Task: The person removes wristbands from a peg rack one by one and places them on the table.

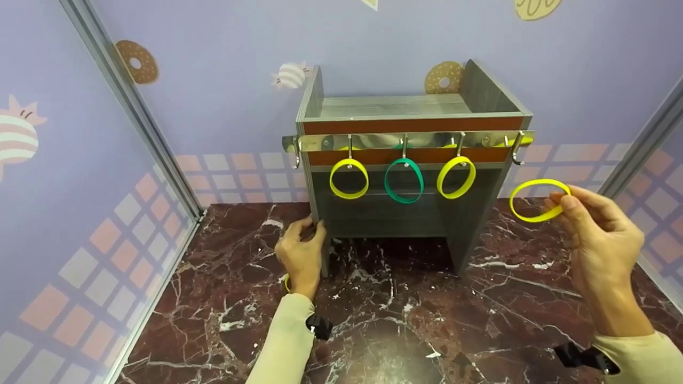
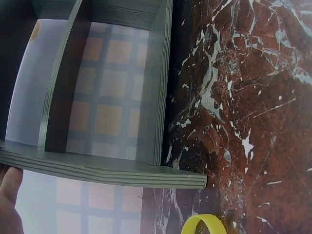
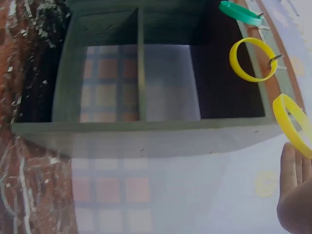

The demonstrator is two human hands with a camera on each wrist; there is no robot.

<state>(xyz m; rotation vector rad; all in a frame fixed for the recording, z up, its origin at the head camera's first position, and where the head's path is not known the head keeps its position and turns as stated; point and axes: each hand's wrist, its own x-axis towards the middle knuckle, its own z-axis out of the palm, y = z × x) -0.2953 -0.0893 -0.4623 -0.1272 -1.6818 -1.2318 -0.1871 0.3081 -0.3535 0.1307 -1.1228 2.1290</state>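
A small grey wooden shelf (image 1: 387, 210) carries a metal hook rail (image 1: 373, 141) across its front. Two yellow silicone wristbands hang there, the left one (image 1: 332, 186) and the right one (image 1: 472, 181), with a green wristband (image 1: 421, 186) between them. Right of the rail, my right hand (image 1: 605, 242) pinches another yellow wristband (image 1: 539, 182) between thumb and fingers, just below the bare end hook (image 1: 516, 149). My left hand (image 1: 301, 253) grips the shelf's left side panel by its front edge; in the left wrist view only part of its fingers (image 2: 9, 187) shows.
One more yellow wristband (image 2: 212, 222) is on the dark red marbled tabletop (image 1: 395, 330), mostly hidden behind my left wrist in the head view. The patterned wall (image 1: 224, 101) stands behind the shelf, with metal-framed side panels at left and right.
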